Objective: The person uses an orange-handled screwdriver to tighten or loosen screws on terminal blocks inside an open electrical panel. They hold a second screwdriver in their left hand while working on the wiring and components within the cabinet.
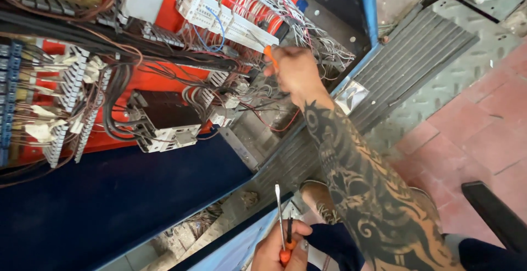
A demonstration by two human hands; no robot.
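Three screwdrivers [281, 216], two hands [293, 73]

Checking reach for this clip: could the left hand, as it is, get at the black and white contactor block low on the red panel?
Probably not readily: the left hand is shut on screwdrivers, well below the contactor block.

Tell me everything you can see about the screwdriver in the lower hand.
The screwdriver has a thin, silvery metal shaft with a flat tip and an orange handle, mostly hidden in the left hand. It stands nearly upright, tip up, at the bottom of the view. The fingers wrap the handle together with a second, darker tool. The tip touches nothing; it sits well below the wiring panel.
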